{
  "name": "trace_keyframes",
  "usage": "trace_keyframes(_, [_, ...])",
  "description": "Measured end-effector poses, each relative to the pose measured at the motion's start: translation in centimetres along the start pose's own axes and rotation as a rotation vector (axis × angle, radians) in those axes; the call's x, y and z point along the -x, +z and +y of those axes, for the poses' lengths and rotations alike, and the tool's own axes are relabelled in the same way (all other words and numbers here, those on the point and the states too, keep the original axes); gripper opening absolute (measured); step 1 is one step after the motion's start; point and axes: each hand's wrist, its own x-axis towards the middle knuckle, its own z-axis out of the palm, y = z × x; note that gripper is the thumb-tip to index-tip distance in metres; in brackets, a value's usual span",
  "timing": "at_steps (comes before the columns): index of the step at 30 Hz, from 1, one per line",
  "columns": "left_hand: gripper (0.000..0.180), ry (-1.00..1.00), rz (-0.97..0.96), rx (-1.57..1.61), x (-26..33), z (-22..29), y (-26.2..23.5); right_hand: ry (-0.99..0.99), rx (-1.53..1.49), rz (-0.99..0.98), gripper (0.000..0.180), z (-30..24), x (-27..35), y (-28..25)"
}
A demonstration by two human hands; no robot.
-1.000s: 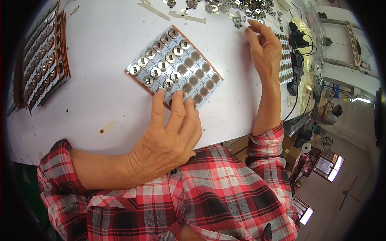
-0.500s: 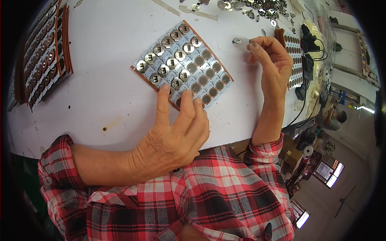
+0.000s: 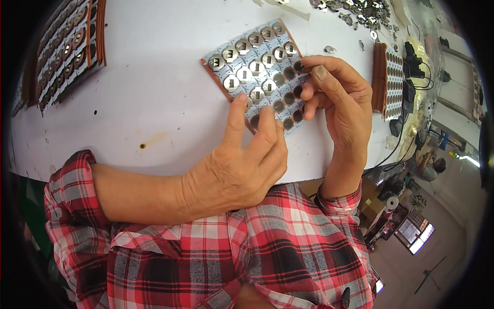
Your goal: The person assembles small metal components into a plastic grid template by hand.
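A square, light-blue circuit board panel (image 3: 264, 95) with brown edges lies tilted on the white table. Shiny metal coin-cell clips (image 3: 256, 67) fill its far and left rows; the spots toward the right show bare dark discs (image 3: 278, 106). My left hand (image 3: 242, 159) rests its spread fingertips on the panel's near-left part, covering some spots there. Over the right edge of the panel is my right hand (image 3: 342, 98), its thumb and forefinger drawn together. Whatever lies between those fingertips is too small or hidden to make out.
Loose metal clips (image 3: 368, 13) are heaped at the far right, with a single clip (image 3: 330, 49) nearer. Stacked panels stand at the left (image 3: 67, 56) and right (image 3: 388, 82). Black plugs and cables (image 3: 411, 67) lie along the right table edge. A person (image 3: 431, 166) is in the background.
My right hand has moved left and down from beside the panel to its right edge. In the picture, the panel and my left hand have shifted right together.
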Motion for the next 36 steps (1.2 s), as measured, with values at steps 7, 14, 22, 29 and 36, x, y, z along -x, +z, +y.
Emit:
trace_keyframes(7, [0.041,-0.023,0.007,0.037,0.1,0.1,0.1,-0.087,0.285,-0.089,0.014,-0.3,0.2,1.0])
trace_keyframes(14, [0.033,-0.045,0.073,0.116,-0.2,0.0,0.6,-0.226,0.702,-0.210,0.008,-0.4,-0.8,0.6])
trace_keyframes(22, [0.053,-0.057,-0.010,0.178,-0.2,-0.2,0.5,-0.379,0.909,-0.331,0.011,-0.9,-0.8,0.0])
trace_keyframes(29, [0.067,-0.043,-0.049,0.158,-0.2,-0.2,0.3,-0.419,0.899,-0.271,0.012,-0.4,-0.8,0.5])
trace_keyframes(36, [0.088,-0.048,-0.100,0.084,-0.1,-0.2,0.1,-0.341,0.685,-0.012,0.009,1.7,0.5,1.3])
